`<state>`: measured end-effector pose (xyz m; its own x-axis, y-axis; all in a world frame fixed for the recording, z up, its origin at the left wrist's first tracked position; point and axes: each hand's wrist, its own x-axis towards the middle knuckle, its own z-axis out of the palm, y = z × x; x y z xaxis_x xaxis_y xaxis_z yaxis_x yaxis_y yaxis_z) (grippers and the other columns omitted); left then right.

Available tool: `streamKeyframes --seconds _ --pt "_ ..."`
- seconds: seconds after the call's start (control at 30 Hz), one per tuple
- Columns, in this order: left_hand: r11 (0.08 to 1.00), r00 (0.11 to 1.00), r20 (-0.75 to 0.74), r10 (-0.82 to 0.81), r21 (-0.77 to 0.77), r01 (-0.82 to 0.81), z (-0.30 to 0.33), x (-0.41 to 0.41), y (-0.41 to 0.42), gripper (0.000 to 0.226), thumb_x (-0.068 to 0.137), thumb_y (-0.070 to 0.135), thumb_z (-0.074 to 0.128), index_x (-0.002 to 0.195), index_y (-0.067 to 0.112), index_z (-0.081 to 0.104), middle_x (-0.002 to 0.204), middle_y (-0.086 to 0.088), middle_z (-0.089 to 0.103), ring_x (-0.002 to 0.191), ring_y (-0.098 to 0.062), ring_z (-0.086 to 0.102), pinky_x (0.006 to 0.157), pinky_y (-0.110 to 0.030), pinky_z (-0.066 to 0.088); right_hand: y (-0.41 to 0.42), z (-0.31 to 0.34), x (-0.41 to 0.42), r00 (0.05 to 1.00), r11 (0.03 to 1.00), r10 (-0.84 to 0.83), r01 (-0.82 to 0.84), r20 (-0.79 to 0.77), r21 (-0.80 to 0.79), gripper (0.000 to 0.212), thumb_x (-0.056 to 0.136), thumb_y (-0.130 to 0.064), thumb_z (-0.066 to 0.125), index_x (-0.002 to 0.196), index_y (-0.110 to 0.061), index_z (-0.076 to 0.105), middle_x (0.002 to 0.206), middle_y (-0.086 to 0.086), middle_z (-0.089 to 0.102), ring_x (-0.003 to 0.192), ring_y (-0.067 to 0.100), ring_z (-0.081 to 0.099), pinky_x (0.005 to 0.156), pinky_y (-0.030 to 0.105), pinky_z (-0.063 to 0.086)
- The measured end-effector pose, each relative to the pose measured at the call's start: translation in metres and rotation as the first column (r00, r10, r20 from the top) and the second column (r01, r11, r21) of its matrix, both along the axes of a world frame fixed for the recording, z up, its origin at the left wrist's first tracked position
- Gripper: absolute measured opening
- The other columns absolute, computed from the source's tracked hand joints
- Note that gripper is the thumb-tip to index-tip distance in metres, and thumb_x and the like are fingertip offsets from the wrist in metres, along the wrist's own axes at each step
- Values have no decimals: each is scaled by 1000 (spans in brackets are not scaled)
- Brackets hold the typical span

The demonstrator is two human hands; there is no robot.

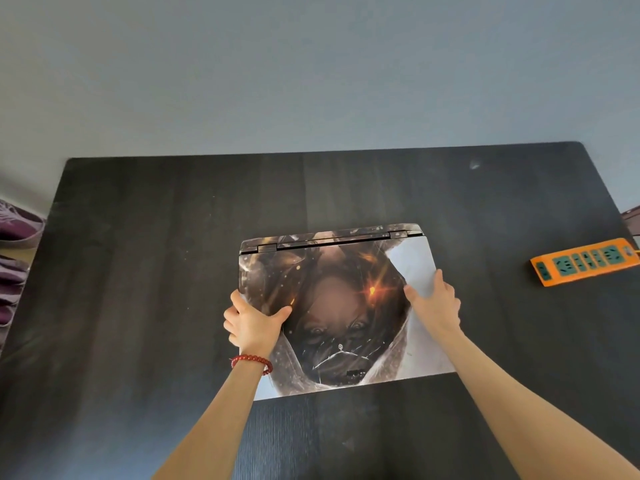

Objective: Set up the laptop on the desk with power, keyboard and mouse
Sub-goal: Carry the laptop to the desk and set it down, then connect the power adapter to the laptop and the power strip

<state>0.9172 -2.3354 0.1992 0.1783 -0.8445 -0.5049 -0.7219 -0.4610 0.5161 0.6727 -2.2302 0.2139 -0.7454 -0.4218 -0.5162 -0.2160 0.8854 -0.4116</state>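
A closed laptop (343, 306) with a printed picture skin on its lid lies at the middle of the black desk (138, 271), hinge facing away from me. My left hand (251, 323), with a red bead bracelet on the wrist, grips the laptop's left edge, thumb on the lid. On the right edge my right hand (436, 303) grips it the same way, thumb on top. An orange power strip (585, 265) lies at the desk's right edge. No keyboard or mouse is in view.
A grey wall runs behind the desk's far edge. Purple shoes (17, 226) sit on shelves off the desk's left side. A cable leaves the power strip to the right.
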Motion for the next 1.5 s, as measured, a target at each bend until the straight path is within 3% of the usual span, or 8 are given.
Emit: streamKeyframes --seconds 0.3,0.43,0.53,0.8,1.03,1.27,1.4,1.5 --pt "992 974 188 -125 -9 129 6 1 10 97 73 54 66 143 15 11 146 -17 27 133 -36 27 106 -54 29 9 2 8 975 975 204 -194 -91 111 79 88 -44 50 144 -16 3 154 12 11 138 36 14 107 58 22" --pt "960 934 289 -210 -119 253 20 12 20 79 82 53 54 143 18 17 150 -13 21 136 -33 21 110 -51 20 12 14 26 827 863 505 -479 -246 161 65 92 -41 42 145 -19 11 155 10 9 141 32 10 112 53 18" --pt "923 941 260 -215 -262 283 33 26 42 61 86 43 51 139 19 31 148 -9 28 136 -28 23 111 -47 17 13 23 61 751 779 607 -626 -261 10 54 92 -35 45 140 -17 28 152 7 25 138 28 22 111 44 24" --pt "941 986 114 121 -329 -77 61 133 149 36 89 28 52 122 14 53 128 -6 55 118 -25 48 100 -40 37 32 42 197 430 401 899 -882 -77 -248 33 93 -21 43 124 -12 52 128 8 57 117 27 51 99 38 41" --pt "781 832 89 547 -412 -469 75 289 300 24 87 21 57 108 12 62 106 -10 65 102 -27 60 85 -38 48 92 51 364 -12 1 999 -948 40 -319 33 93 -18 40 122 -15 55 126 5 59 114 21 55 99 33 42" --pt "590 629 -4 777 -342 -731 46 416 422 31 90 22 51 119 12 57 120 -8 61 112 -23 56 96 -35 45 165 27 517 -307 -279 948 -928 83 -248 33 94 -23 41 123 -20 54 126 1 59 112 19 55 95 33 46" --pt "548 570 -27 821 -242 -801 22 472 474 32 91 24 49 120 13 56 122 -7 61 113 -22 56 93 -31 44 204 -1 587 -467 -450 880 -878 86 -164 36 95 -23 40 130 -19 47 130 1 55 116 19 52 95 34 45" --pt "530 541 -31 841 -162 -833 -7 508 494 32 91 22 49 121 11 55 124 -9 60 114 -23 55 94 -32 44 216 -33 635 -609 -610 793 -792 -19 -41 41 93 -20 41 134 -18 41 132 3 52 120 23 48 96 38 43"
